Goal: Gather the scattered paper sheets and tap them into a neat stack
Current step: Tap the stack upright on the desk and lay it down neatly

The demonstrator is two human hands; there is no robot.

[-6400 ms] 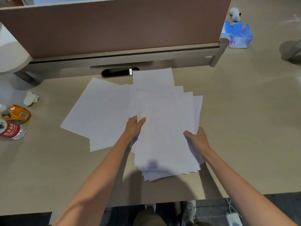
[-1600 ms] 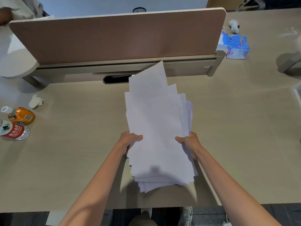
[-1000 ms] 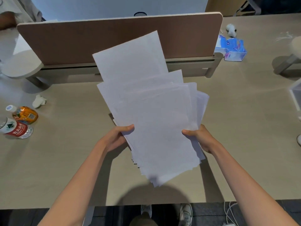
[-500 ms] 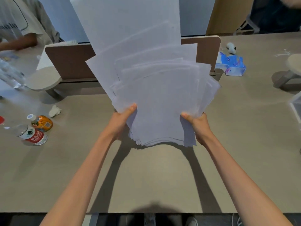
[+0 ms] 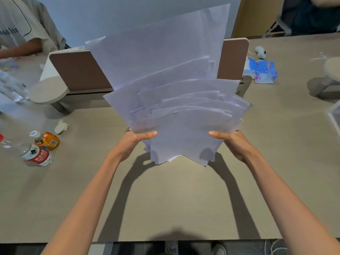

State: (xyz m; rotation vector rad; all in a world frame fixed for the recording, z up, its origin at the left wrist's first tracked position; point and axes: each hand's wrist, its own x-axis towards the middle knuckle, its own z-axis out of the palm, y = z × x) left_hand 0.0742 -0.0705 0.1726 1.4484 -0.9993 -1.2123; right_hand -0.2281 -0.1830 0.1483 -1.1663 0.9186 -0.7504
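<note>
Gathering part looks done, no loose sheets on the desk (image 5: 165,196) that I can see. The whole bunch of paper sheets (image 5: 176,111) is held upright over the middle of the desk, bottom edge just above or maybe touching it, hard to tell. Left hand (image 5: 137,139) grips the left side and right hand (image 5: 230,139) the right side, thumbs on the near face. Top edges are fanned and uneven, so the tapping is mostly left to do.

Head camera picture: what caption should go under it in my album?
Left hand and right hand hold a messy fan of paper sheets upright at the desk.
</note>
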